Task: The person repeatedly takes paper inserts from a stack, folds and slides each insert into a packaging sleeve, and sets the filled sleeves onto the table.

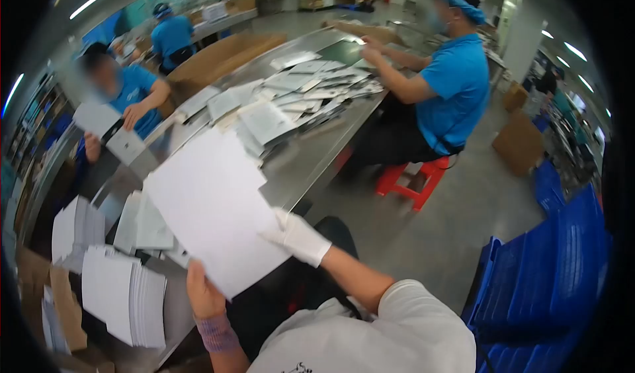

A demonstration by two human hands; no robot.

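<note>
A large white sheet [211, 207] with a stepped right edge is held up in front of me, over the near end of the metal table. My left hand [205, 292], bare with a purple band at the wrist, grips its lower left corner. On the right edge, my right hand [301, 236] in a white glove holds the same sheet, fingers on its face. Behind it lies a loose heap of white and grey flat pieces [268, 118]. Below left stand neat stacks of white pieces [122, 297], with greyish pieces [149, 224] beside them.
A person in blue [456, 82] sits on a red stool [417, 181] at the table's right side. Another person [135, 88] holds a white piece across the table at left; a third is farther back. Blue crates [549, 280] stand at right, cardboard [66, 307] at lower left.
</note>
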